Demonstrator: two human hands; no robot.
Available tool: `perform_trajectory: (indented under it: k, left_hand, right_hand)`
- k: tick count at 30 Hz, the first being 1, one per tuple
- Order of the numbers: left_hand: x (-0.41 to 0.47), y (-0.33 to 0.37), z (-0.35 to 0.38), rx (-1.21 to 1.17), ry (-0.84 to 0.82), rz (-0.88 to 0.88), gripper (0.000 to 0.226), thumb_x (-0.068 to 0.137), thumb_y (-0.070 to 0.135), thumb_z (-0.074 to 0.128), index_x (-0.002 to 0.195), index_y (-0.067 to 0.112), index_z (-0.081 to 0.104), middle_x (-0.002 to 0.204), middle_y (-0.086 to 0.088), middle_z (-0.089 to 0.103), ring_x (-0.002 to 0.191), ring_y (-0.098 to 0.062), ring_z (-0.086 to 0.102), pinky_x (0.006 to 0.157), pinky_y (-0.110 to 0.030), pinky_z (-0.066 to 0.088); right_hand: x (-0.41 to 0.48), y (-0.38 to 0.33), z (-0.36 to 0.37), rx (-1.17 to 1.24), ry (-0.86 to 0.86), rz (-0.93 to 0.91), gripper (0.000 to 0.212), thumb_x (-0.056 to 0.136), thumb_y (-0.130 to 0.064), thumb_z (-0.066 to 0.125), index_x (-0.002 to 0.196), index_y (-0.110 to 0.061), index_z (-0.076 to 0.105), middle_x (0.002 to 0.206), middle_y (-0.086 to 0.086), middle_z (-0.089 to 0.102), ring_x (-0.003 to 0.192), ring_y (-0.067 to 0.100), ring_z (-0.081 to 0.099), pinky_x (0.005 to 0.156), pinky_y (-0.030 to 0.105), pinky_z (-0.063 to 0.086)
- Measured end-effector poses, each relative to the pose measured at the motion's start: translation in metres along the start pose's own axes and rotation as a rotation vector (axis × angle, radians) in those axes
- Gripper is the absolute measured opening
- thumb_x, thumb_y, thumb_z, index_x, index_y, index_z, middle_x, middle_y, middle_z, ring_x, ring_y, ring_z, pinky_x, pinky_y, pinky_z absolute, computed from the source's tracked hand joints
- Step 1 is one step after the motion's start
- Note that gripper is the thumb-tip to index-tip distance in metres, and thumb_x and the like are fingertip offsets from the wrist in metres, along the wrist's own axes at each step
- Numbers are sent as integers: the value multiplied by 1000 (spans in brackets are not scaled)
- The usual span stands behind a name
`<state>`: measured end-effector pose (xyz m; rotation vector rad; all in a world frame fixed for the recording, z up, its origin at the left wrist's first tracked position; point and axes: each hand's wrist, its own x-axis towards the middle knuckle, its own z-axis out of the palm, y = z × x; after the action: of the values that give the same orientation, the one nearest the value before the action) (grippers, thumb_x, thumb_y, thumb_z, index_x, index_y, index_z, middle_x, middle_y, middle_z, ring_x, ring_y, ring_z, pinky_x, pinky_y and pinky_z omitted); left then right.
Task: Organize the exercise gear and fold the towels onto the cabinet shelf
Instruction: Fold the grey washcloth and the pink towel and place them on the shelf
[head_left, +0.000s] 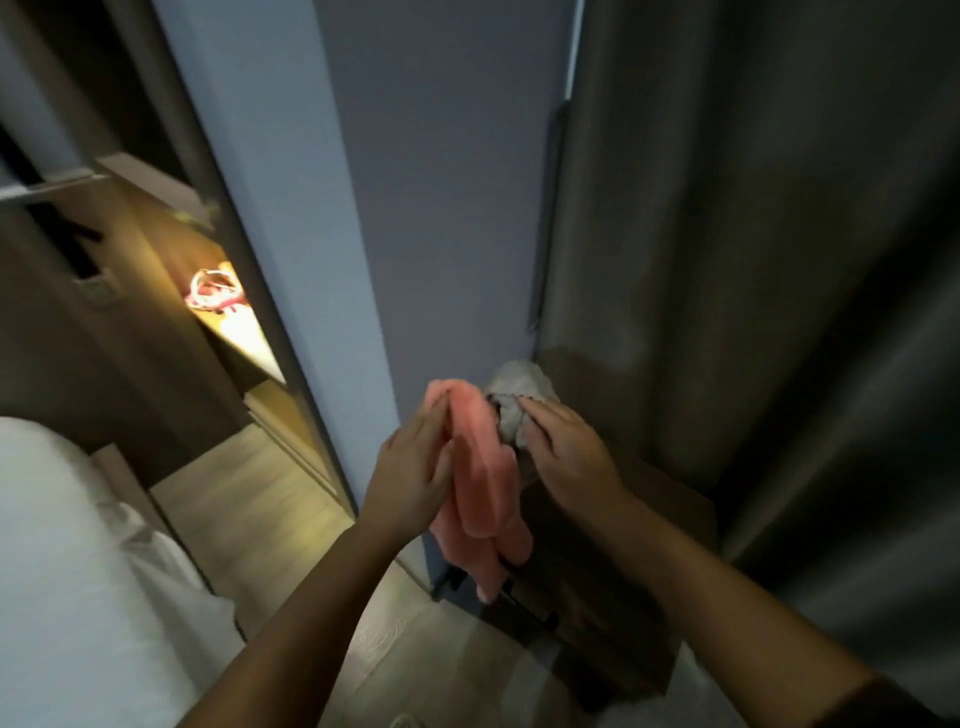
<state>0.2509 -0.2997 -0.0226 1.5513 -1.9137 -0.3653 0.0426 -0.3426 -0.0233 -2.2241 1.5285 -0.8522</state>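
A pink towel (483, 483) hangs bunched in the middle of the view, and my left hand (415, 462) is closed on its left side. A crumpled grey towel (511, 400) sits just behind and to the right, with my right hand (561, 452) gripping it. Both towels are over a dark wooden stand (623, 597) by the wall. At the left, a lit cabinet shelf (234, 322) holds a pink and white coiled cord or band (213, 293). The view is blurred.
A grey wall (441, 208) stands straight ahead, with a dark curtain (753, 260) to the right. A white bed edge (67, 571) fills the lower left. Light wooden floor (249, 499) runs between the bed and the cabinet.
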Motion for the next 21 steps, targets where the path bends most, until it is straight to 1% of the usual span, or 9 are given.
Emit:
perform_trajectory:
  k: [4,7,9,11,13,15,16,18,21]
  left_hand:
    - [-10,-34,-34,-1,123,-89,49,104,37,33,150,21,35,145,-2,50,123,-16,54,105,-40,45]
    - [-15,-63,-58,1,201,-138,51,101,36,31,149,19,36,140,-5,54,115,-15,57,100,-40,49]
    - [-17,-85,-76,4,242,-167,53,100,36,31,150,19,34,140,-7,54,114,-19,59,98,-39,50]
    - [-15,-107,-95,9,289,-196,55,99,35,33,151,17,32,142,-8,53,115,-20,59,99,-33,47]
    - [-11,-132,-116,20,331,-218,57,99,35,34,152,15,31,143,-8,52,115,-20,60,99,-31,47]
    - [-6,-155,-137,13,369,-239,53,102,33,39,151,14,33,140,-3,54,112,-17,60,97,-33,50]
    - [-4,-167,-145,9,395,-249,49,103,31,43,149,14,36,136,2,54,110,-14,60,96,-31,50]
    - [-1,-191,-159,-43,416,-309,45,101,28,48,144,16,42,129,7,53,108,-9,56,98,-29,48]
    - [4,-226,-180,-71,418,-360,45,100,34,47,143,21,42,135,0,55,115,-14,57,102,-35,47]
  right_hand:
    - [29,-47,26,53,-58,-105,33,100,-17,50,131,-11,62,134,7,61,126,22,54,108,27,34]
    - [54,-82,50,99,-112,-195,32,100,-16,50,129,-9,63,132,6,62,125,20,55,107,21,33]
    - [73,-104,66,118,-141,-240,32,100,-15,50,128,-10,64,132,5,63,125,19,55,107,20,33]
    - [93,-125,84,141,-167,-264,32,101,-17,48,129,-12,64,132,3,63,123,17,55,105,19,34]
    - [115,-149,104,163,-195,-278,33,102,-20,45,128,-15,64,131,1,63,121,16,56,104,23,38]
    - [136,-172,122,189,-215,-280,33,102,-22,44,127,-17,64,129,0,64,117,15,57,101,27,43]
    - [145,-182,130,202,-222,-281,33,103,-22,43,127,-18,65,127,1,65,115,15,58,98,26,44]
    - [160,-200,147,223,-230,-291,32,103,-22,43,127,-18,65,124,1,66,110,14,58,90,19,42]
    - [181,-221,171,240,-243,-275,33,104,-25,41,128,-20,63,122,0,66,104,9,56,81,8,37]
